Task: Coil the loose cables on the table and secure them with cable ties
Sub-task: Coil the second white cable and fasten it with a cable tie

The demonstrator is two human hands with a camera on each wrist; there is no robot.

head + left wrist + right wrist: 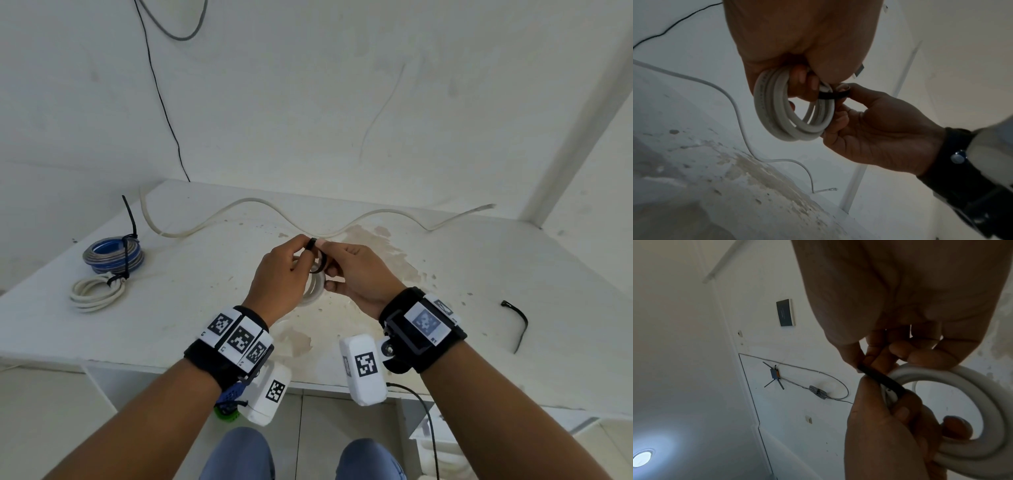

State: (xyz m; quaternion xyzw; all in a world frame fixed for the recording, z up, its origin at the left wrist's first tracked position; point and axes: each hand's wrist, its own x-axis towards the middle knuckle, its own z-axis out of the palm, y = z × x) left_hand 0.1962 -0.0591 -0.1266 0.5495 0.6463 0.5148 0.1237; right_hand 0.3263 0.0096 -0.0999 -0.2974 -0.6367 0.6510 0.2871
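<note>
A small white cable coil (313, 289) is held up above the middle of the table (479, 281), between both hands. My left hand (301, 253) has its fingers curled through the coil (793, 113) and grips it. A black cable tie (317, 255) loops around the coil's strands (972, 386). My right hand (334, 263) pinches the tie (833, 95) between thumb and forefinger, and its lower fingers touch the coil's side. In the right wrist view the tie (879, 379) runs across the coil between both hands' fingertips. Its free end is hidden.
A blue-and-grey coil (113, 255) and a white coil (97, 291), both bound with black ties, lie at the table's left. A long loose white cable (260, 204) snakes along the back. A spare black tie (517, 318) lies at the right.
</note>
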